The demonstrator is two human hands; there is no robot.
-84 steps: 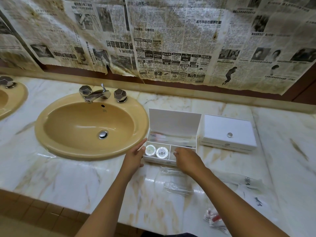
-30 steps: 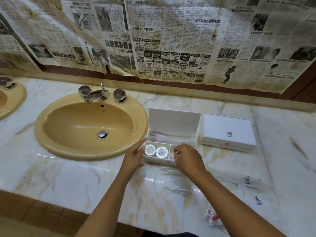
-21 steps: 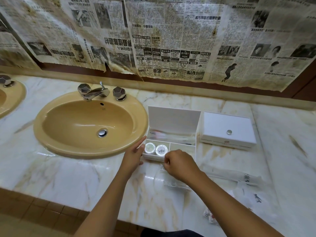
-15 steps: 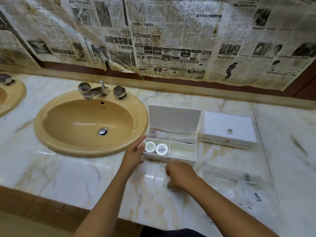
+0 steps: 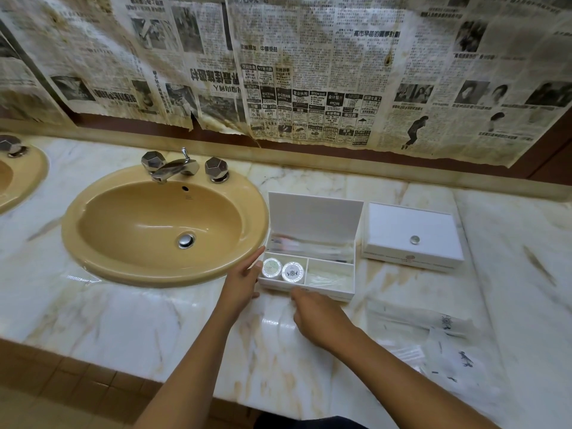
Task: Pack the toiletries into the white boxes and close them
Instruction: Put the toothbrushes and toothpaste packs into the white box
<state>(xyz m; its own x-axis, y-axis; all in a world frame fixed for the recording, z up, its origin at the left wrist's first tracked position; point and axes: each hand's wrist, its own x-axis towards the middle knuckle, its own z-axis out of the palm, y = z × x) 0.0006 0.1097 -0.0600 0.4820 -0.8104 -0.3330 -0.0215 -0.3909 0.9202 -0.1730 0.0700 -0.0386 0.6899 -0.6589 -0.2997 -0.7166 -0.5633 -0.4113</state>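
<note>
Left hand (image 5: 240,284) rests flat against the open white box (image 5: 309,274) on the counter (image 5: 123,320); right hand (image 5: 315,317), grip unclear, reaches the clear packet (image 5: 286,314) near it: pinch an edge, lift cleanly

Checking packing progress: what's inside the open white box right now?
The open white box holds two round silver-lidded jars in its front-left compartment, clear-wrapped items in the front-right, and long clear packets along the back. What the wrappers contain is too blurred to tell.
</note>
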